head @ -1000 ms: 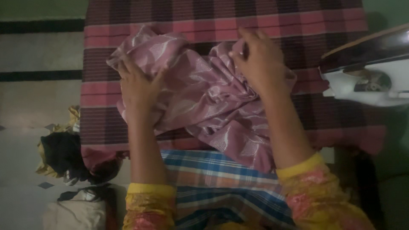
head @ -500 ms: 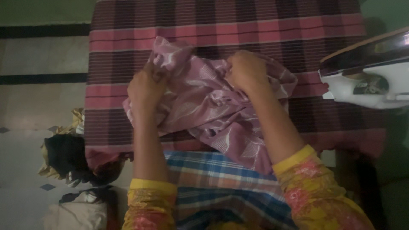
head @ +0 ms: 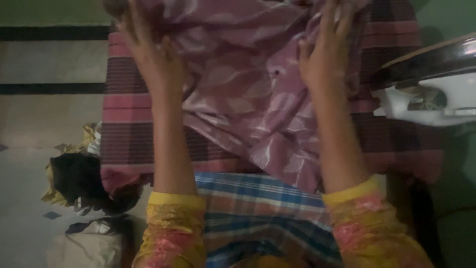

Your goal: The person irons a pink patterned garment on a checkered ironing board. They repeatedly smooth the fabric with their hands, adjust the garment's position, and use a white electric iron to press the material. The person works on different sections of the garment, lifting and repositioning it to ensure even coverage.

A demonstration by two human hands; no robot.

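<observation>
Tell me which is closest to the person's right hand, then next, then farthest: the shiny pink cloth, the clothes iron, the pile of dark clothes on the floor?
From the right hand:
1. Shiny pink cloth: gripped in that hand, at the middle of the checked table.
2. Clothes iron: off to the right, at the table's edge.
3. Pile of dark clothes: far left, down on the floor.

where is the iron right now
In the head view the iron sits at the right edge, on the red checked cloth, just right of the right hand gripping the pink fabric.
</observation>
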